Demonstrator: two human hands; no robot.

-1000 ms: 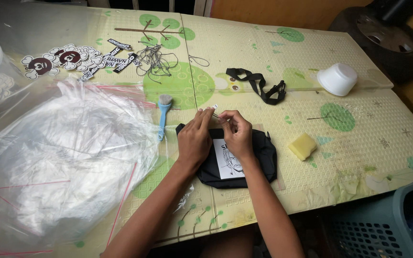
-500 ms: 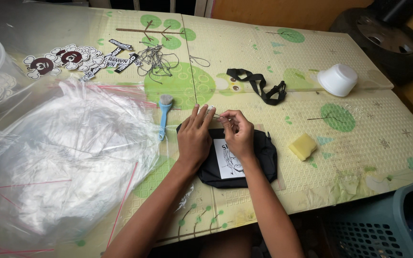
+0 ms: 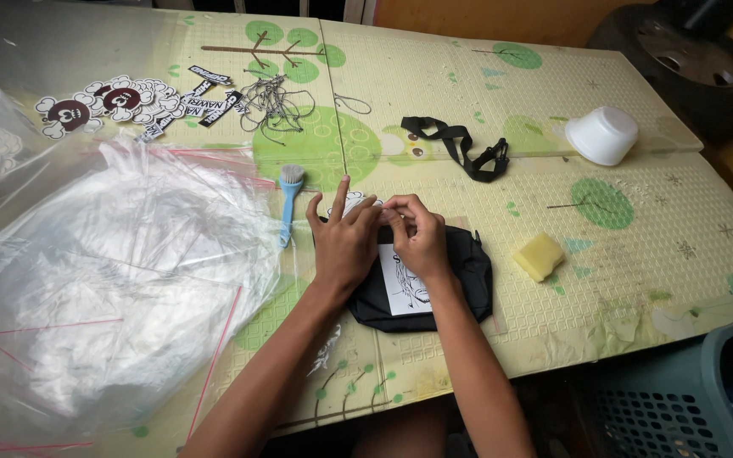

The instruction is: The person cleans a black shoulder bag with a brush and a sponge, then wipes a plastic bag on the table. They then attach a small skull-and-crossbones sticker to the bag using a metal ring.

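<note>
A black pouch [image 3: 460, 280] with a white printed patch lies on the foam mat [image 3: 468, 110] in front of me. Both hands rest over its upper edge. My left hand [image 3: 343, 242] has its fingers spread, with thumb and forefinger meeting my right hand at the pouch's top. My right hand [image 3: 417, 236] is curled, pinching something small at that edge; what it pinches is too small to tell. A blue brush [image 3: 288, 202] lies just left of my left hand.
A heap of clear plastic bags [image 3: 120, 280] fills the left side. Printed stickers [image 3: 120, 100] and thin cords [image 3: 275, 102] lie at the back. A black strap [image 3: 461, 146], a white cup [image 3: 602, 136], a yellow sponge [image 3: 538, 256] and a teal basket [image 3: 680, 399] sit to the right.
Both hands stay at the pouch's top edge; the fingers have shifted slightly, and the left forefinger now points up more.
</note>
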